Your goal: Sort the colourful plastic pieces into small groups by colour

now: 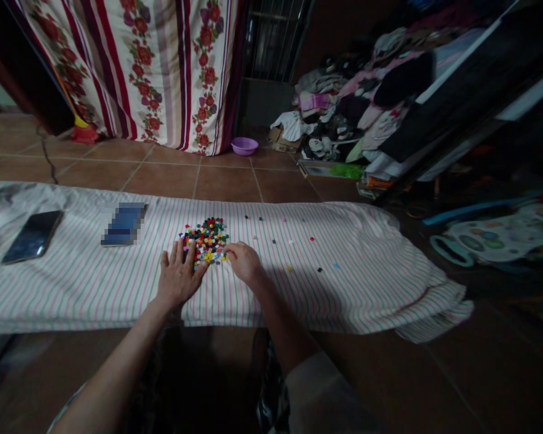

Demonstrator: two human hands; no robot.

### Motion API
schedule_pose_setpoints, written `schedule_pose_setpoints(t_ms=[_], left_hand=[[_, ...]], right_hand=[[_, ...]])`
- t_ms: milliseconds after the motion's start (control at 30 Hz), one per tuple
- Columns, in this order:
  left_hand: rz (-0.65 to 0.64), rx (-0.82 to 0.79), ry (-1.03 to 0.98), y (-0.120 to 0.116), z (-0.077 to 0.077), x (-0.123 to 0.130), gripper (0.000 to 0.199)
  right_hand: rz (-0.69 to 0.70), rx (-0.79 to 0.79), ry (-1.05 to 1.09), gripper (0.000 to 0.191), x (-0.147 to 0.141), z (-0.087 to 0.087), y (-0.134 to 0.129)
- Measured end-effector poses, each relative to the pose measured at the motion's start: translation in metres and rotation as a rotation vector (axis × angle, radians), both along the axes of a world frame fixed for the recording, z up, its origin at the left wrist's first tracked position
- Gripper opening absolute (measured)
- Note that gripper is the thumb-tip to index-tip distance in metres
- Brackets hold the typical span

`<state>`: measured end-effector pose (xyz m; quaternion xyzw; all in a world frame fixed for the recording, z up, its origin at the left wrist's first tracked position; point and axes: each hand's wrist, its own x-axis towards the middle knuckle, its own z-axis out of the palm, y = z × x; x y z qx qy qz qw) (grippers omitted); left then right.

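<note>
Head-worn view looking forward and down.

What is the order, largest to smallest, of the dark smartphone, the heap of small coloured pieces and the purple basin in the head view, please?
1. Dark smartphone and heap of small coloured pieces: about alike, so unranked.
2. Purple plastic basin: smallest as seen, though it lies farther from the camera.

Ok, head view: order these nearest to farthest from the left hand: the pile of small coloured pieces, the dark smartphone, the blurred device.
1. Pile of small coloured pieces: against the left hand, ahead.
2. Blurred device: leftward, on the striped cloth.
3. Dark smartphone: farther left.
</note>
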<state>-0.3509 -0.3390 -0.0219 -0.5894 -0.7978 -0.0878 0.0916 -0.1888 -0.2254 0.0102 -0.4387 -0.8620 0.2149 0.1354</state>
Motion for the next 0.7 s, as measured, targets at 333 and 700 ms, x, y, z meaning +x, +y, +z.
schedule_pose_setpoints(t_ms=[333, 700], left_hand=[[0.008, 0.000, -0.041, 0.001, 0.007, 0.003, 0.068], [-0.045, 0.042, -0.090, -0.002, 0.009, 0.003, 0.061]], right_hand=[[-0.019, 0.010, -0.012, 0.026, -0.009, -0.004, 0.000], [-0.019, -0.007, 0.020, 0.023, -0.011, 0.003, -0.006]])
